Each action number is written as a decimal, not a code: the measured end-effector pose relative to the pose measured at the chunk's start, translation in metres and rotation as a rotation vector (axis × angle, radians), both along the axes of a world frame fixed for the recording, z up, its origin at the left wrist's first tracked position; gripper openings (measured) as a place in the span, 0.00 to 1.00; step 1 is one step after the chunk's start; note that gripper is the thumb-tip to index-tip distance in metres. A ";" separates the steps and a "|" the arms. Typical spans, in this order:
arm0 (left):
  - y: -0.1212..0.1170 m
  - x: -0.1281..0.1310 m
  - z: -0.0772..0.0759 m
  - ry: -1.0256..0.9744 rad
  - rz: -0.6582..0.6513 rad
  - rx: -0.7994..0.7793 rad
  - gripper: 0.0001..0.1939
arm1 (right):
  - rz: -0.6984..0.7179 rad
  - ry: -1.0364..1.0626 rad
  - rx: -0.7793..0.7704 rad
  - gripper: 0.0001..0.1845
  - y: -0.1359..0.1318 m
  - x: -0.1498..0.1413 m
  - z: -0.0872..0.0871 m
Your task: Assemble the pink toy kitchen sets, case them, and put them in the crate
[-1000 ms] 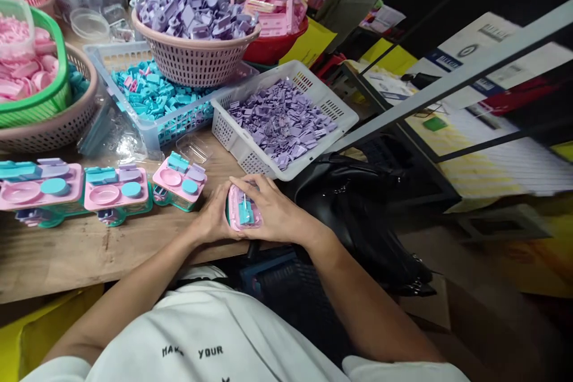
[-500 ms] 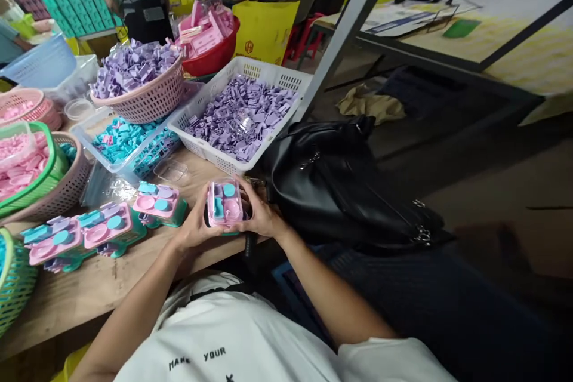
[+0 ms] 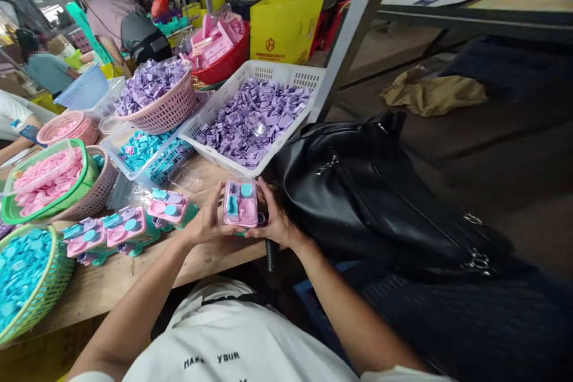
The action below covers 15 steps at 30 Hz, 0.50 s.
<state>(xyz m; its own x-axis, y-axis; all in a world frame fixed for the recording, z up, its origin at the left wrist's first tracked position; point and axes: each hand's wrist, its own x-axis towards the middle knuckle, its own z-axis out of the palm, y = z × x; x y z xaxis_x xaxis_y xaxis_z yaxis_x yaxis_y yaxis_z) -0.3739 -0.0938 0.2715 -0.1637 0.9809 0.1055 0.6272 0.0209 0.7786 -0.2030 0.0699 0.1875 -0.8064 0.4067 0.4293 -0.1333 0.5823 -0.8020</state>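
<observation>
Since a second ago, the toy set (image 3: 240,203) has turned from lying on its side to showing you its face, and your right hand (image 3: 277,224) has come off its top to the flank. You now hold it between both hands near the front edge of the tabletop (image 3: 210,256). Each grip is closed to the set's width: your left hand (image 3: 203,224) takes one side, your right the other, thumbs low. The clear cover (image 3: 240,184) looks seated, but your fingers hide its edges, so you can't tell if it's fully down. Uneven pressure could pop a corner or loosen the small parts underneath. If either grip slackens, the set could tip off that edge; swinging right, you could knock the black bag (image 3: 335,203) just beside your hand.
</observation>
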 end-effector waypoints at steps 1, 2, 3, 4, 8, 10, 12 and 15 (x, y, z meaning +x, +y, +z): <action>-0.003 -0.005 0.014 0.083 0.013 0.001 0.55 | -0.030 -0.002 0.011 0.71 -0.002 0.003 -0.002; -0.004 -0.013 0.030 0.172 0.033 -0.015 0.50 | -0.062 0.000 0.020 0.71 -0.003 0.005 -0.005; -0.004 -0.024 0.047 0.262 0.056 -0.050 0.43 | -0.091 0.007 0.025 0.69 -0.005 0.008 -0.006; -0.001 -0.037 0.062 0.354 0.078 -0.103 0.35 | -0.112 0.015 0.028 0.67 -0.007 0.011 -0.008; 0.027 -0.097 0.095 0.720 0.214 -0.388 0.21 | -0.136 0.027 0.099 0.55 -0.014 0.016 -0.009; 0.045 -0.120 0.088 0.798 0.206 -0.539 0.24 | -0.176 0.049 0.186 0.53 -0.018 0.016 -0.007; 0.060 -0.134 0.072 0.790 0.199 -0.590 0.26 | -0.233 0.102 0.270 0.55 -0.023 0.016 -0.003; 0.075 -0.138 0.050 0.734 0.231 -0.478 0.21 | -0.238 0.105 0.321 0.59 -0.029 0.014 0.006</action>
